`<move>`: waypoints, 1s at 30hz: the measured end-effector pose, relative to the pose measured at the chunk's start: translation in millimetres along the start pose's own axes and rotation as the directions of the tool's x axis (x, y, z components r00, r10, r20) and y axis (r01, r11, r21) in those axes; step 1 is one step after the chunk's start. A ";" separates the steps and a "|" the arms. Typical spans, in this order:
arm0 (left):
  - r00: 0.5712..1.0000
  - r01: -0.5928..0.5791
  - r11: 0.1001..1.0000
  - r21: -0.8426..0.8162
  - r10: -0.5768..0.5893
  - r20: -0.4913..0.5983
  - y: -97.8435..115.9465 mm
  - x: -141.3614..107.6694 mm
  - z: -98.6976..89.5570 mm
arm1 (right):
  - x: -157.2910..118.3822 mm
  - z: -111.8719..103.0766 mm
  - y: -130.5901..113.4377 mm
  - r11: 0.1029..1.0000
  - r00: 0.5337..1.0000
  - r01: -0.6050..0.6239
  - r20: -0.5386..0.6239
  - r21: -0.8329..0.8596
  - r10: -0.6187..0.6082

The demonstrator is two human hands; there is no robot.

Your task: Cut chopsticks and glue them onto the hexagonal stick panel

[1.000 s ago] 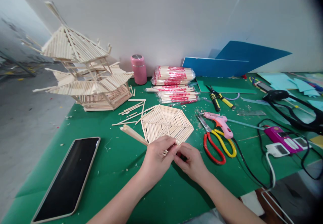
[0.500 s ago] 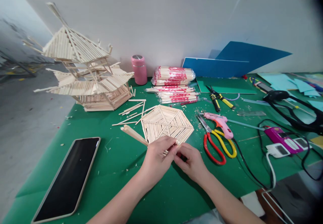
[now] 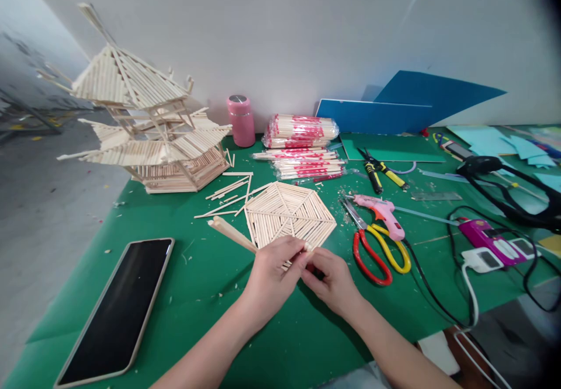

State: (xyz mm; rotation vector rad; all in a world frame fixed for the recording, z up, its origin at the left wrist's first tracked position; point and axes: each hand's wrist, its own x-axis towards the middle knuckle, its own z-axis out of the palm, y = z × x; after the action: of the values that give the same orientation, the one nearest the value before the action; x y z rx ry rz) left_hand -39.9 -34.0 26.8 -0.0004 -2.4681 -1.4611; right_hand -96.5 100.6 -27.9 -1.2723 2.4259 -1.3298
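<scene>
My left hand (image 3: 276,269) is closed, its thumb and fingers pinched on small pale wooden sticks (image 3: 308,247) whose ends peek out above the fingertips. Meeting it from the other side, my right hand (image 3: 333,278) pinches at the same spot; the fingers cover most of what is held. Just beyond both hands lies a flat hexagonal panel of wooden sticks (image 3: 289,211), its near edge hidden by them. A thicker pale stick bundle (image 3: 232,234) juts out to the left of my left hand; where its other end goes is hidden.
At the left stands a stick pagoda (image 3: 153,138). A phone (image 3: 116,313) lies front left, loose sticks (image 3: 228,190) behind. Scissors (image 3: 372,249), a pink glue gun (image 3: 381,214) and pliers (image 3: 381,170) lie right. Wrapped chopsticks (image 3: 302,132) and a pink flask (image 3: 241,121) stand behind.
Both hands keep the same pinch in nearly the same place. The view has shifted very slightly; nothing else visibly differs.
</scene>
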 end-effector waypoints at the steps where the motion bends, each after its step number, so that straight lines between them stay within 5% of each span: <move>1: 1.000 0.002 1.000 -0.002 -0.002 -0.004 0.5 0.4 0.1 | 0.0 0.0 -0.1 1.000 1.000 -0.002 0.000 0.000 0.002; 22: 0.991 0.133 0.991 0.026 -0.132 -0.033 -9.5 -20.7 1.1 | -3.7 -1.8 -1.2 1.000 1.000 0.021 -0.004 -0.014 -0.021; 30: 0.990 0.138 0.990 -0.040 -0.136 0.043 -7.0 -15.8 -1.6 | -5.2 -2.5 0.8 1.000 1.000 0.021 0.011 -0.010 -0.021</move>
State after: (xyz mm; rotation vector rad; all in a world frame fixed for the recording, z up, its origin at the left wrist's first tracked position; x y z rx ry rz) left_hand -25.3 -36.7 17.9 0.1354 -2.5125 -1.5847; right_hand -94.8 106.1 -28.4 -1.3084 2.4218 -1.3131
